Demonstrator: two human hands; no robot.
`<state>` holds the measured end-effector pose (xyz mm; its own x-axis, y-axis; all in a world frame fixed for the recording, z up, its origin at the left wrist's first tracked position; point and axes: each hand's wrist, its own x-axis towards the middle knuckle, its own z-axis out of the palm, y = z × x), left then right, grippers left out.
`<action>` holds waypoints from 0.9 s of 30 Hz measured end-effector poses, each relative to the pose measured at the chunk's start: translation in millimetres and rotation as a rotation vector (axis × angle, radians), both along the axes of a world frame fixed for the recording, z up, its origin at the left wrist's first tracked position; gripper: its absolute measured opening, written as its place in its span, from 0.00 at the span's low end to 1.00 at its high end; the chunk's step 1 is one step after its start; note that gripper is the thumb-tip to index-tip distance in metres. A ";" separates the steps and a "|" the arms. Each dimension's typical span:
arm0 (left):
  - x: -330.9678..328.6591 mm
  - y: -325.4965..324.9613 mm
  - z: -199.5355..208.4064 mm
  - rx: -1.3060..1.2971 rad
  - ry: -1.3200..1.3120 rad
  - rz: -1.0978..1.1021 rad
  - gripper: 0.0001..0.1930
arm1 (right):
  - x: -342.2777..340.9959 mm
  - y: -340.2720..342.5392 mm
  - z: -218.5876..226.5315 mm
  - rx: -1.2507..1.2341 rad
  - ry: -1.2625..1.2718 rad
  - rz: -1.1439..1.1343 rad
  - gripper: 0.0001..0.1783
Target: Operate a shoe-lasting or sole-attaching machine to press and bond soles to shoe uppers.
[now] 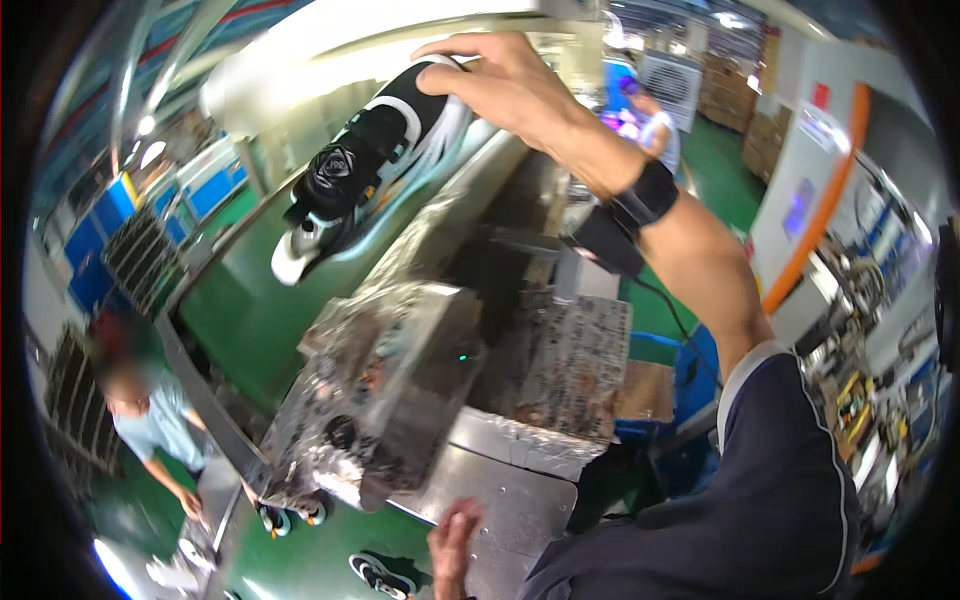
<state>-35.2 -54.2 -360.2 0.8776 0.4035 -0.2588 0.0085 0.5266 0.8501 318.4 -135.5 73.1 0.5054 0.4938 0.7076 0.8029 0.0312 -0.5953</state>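
Observation:
High in the view, my right hand [480, 85] is closed around the heel end of a black and white sneaker [385, 150] with a pale blue sole. The sneaker is tilted, its white toe pointing down to the left, above a green belt [240, 310]. A black band with a small dark box [610, 238] is strapped to my right wrist. Low in the middle, my left hand [457, 540] is over a bare metal plate [525, 500]. Motion blurs its fingers, and I see no object in it.
A foil-wrapped box [375, 380] with a green light stands beside the belt. More sneakers [380, 575] lie on a green surface at the bottom. One person [150, 420] works at the left, another [655, 130] far back. A blue bin [690, 375] stands below my right forearm.

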 end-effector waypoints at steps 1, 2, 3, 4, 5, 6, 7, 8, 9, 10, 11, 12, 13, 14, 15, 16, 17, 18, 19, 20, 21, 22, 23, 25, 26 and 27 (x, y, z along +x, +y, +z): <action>21.2 -25.6 18.6 -0.131 -0.194 -0.204 0.33 | -4.7 -32.6 -6.3 0.096 -0.046 -0.008 0.18; 48.2 -50.3 43.8 -0.215 -0.255 -0.426 0.38 | -23.4 -82.8 -2.3 0.051 -0.051 -0.140 0.17; 75.6 -75.1 68.4 -0.239 -0.370 -0.632 0.42 | -26.0 -117.9 -10.5 0.153 -0.049 -0.134 0.19; 97.3 -97.8 97.9 -0.314 -0.438 -0.742 0.43 | -26.2 -147.0 -20.4 0.256 -0.044 -0.130 0.20; 118.2 -123.6 123.5 -0.395 -0.507 -0.857 0.44 | -32.3 -181.8 -32.9 0.277 0.047 -0.121 0.20; 137.8 -151.2 145.4 -0.403 -0.523 -0.967 0.50 | -46.2 -222.4 -43.9 0.303 0.131 -0.133 0.20; 151.0 -175.5 160.4 -0.500 -0.526 -0.992 0.53 | -63.3 -248.9 -57.5 0.243 0.246 -0.235 0.15; 159.6 -198.8 171.8 -0.601 -0.522 -1.017 0.56 | -80.2 -270.0 -72.8 0.181 0.295 -0.289 0.15; 168.2 -225.7 180.7 -0.729 -0.508 -1.103 0.52 | -95.7 -300.6 -88.9 0.175 0.302 -0.282 0.14; 171.6 -251.4 186.7 -0.855 -0.477 -1.170 0.48 | -104.2 -326.6 -113.5 0.231 0.299 -0.252 0.14; 157.0 -276.4 210.3 -0.687 -0.315 -1.118 0.47 | -119.8 -358.1 -129.3 0.138 0.319 -0.389 0.14; 152.2 -297.6 209.9 -0.436 -0.245 -1.125 0.43 | -137.7 -384.0 -137.6 0.042 0.339 -0.506 0.15; 158.7 -316.7 189.3 -0.499 -0.297 -1.197 0.41 | -151.3 -408.4 -153.5 0.074 0.414 -0.618 0.16; 164.5 -336.8 171.4 -0.574 -0.349 -1.266 0.39 | -164.6 -432.2 -167.7 0.105 0.489 -0.729 0.18; 160.8 -362.7 171.4 -0.597 -0.300 -1.229 0.37 | -183.0 -457.5 -185.0 0.171 0.470 -0.781 0.20; 158.3 -383.6 171.8 -0.545 -0.298 -1.254 0.37 | -198.9 -487.3 -214.1 0.205 0.418 -0.911 0.21; 159.1 -405.9 168.9 -0.633 -0.251 -1.333 0.36 | -227.0 -513.8 -229.1 0.281 0.482 -0.949 0.21; 158.8 -427.5 166.7 -0.724 -0.202 -1.410 0.35 | -260.3 -537.4 -240.9 0.358 0.540 -0.986 0.21; 166.7 -443.4 153.6 -0.655 -0.280 -1.516 0.34 | -286.2 -554.6 -256.8 0.484 0.633 -1.006 0.20; 157.7 -465.1 157.0 -0.563 -0.300 -1.470 0.34 | -314.4 -575.1 -275.1 0.612 0.718 -1.049 0.20; 154.0 -483.7 153.5 -0.561 -0.244 -1.441 0.34 | -340.2 -593.5 -284.7 0.635 0.730 -1.157 0.19; 154.3 -500.1 146.4 -0.563 -0.194 -1.420 0.34 | -363.8 -613.1 -294.4 0.658 0.734 -1.274 0.18; 154.0 -512.1 142.8 -0.559 -0.142 -1.452 0.34 | -386.1 -637.4 -305.8 0.696 0.618 -1.373 0.16; 146.0 -530.5 138.3 -0.559 -0.134 -1.551 0.34 | -441.8 -688.9 -286.6 0.385 0.284 -1.851 0.15; 140.4 -541.5 134.6 -0.573 -0.181 -1.604 0.33 | -473.2 -715.1 -256.2 0.358 0.089 -2.000 0.15; 134.4 -553.8 130.6 -0.632 -0.116 -1.658 0.33 | -513.0 -742.0 -220.9 0.143 -0.156 -2.286 0.14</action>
